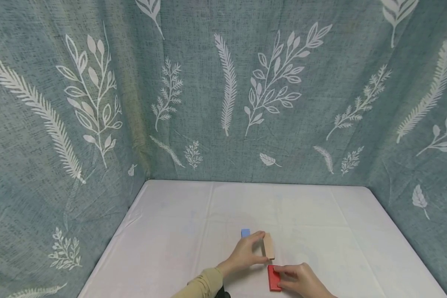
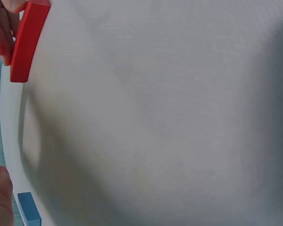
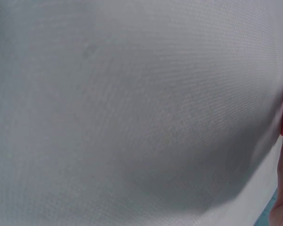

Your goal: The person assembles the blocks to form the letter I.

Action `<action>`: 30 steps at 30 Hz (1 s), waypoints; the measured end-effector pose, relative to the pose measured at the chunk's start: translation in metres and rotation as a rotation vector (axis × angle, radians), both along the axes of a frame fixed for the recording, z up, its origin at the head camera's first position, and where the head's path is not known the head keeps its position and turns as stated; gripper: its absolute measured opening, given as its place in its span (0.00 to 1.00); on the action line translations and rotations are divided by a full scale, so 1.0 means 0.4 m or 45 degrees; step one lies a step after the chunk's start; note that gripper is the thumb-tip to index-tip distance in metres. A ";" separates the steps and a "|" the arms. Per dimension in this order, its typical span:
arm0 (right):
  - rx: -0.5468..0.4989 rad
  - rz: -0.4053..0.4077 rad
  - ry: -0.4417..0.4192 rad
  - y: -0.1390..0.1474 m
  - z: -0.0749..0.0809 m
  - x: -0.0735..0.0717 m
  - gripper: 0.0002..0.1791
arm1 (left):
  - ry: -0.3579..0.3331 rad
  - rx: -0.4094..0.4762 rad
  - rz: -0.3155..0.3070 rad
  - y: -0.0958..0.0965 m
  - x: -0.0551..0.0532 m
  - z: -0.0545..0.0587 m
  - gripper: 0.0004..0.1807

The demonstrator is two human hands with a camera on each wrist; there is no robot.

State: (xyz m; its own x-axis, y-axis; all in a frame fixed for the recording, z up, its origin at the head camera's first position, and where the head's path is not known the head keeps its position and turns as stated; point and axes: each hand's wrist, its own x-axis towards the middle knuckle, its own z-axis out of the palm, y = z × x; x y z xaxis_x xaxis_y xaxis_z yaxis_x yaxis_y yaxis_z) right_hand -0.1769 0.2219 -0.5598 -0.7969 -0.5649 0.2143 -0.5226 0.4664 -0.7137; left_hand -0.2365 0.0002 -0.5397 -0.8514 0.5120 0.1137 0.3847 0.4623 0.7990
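Sitting on the white table (image 1: 171,215), a blue block (image 1: 245,232) is just beyond the left hand (image 1: 243,253), which grips a tan block (image 1: 269,246) between thumb and finger; nearer the person, a red block (image 1: 272,279) is pinched in the right hand (image 1: 301,279).

Ref. = red block (image 1: 272,280), plain | slim block (image 1: 269,247) just beyond ref.: pale tan | small block (image 1: 245,233) beyond ref., leftward: light blue | sleeve (image 1: 205,283) left of ref.: khaki | cloth (image 1: 164,231) under ref.: white | curtain (image 1: 201,91) behind ref.: grey-teal, white leaf-sprig print
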 end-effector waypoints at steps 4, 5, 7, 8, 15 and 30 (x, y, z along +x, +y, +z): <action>0.011 -0.013 -0.049 0.000 0.003 0.001 0.21 | 0.013 -0.047 -0.011 -0.002 0.003 -0.011 0.41; 0.017 -0.022 -0.072 0.000 0.004 0.001 0.21 | 0.013 -0.056 -0.015 -0.002 0.004 -0.015 0.41; 0.036 -0.042 -0.124 -0.002 0.006 0.001 0.22 | 0.015 -0.065 -0.021 -0.003 0.005 -0.022 0.41; 0.047 -0.052 -0.154 -0.003 0.007 0.000 0.22 | 0.012 -0.066 -0.022 -0.003 0.005 -0.026 0.41; 0.078 -0.069 -0.188 -0.006 0.010 0.001 0.23 | 0.026 -0.069 -0.035 -0.001 0.008 -0.036 0.40; 0.049 -0.056 -0.145 -0.001 0.001 0.000 0.22 | -0.026 -0.088 -0.096 0.008 -0.014 -0.043 0.39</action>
